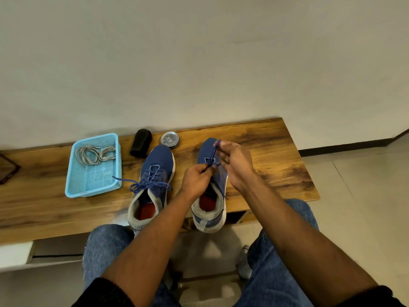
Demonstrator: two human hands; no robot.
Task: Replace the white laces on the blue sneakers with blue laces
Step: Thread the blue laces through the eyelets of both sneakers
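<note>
Two blue sneakers stand on a wooden bench. The left sneaker (155,173) is laced with a blue lace tied in a bow (146,185). Over the right sneaker (210,207) both my hands work a blue lace (213,156). My left hand (197,180) pinches the lace low, just above the eyelets. My right hand (234,165) pinches the same lace higher and holds it taut above the toe. The white laces (95,154) lie coiled in a light blue basket (73,173) to the left.
A black brush-like object (141,142) and a round metal tin (170,140) sit at the back of the bench (276,156), behind the sneakers. My knees in jeans are below the bench's front edge. A tiled floor lies to the right.
</note>
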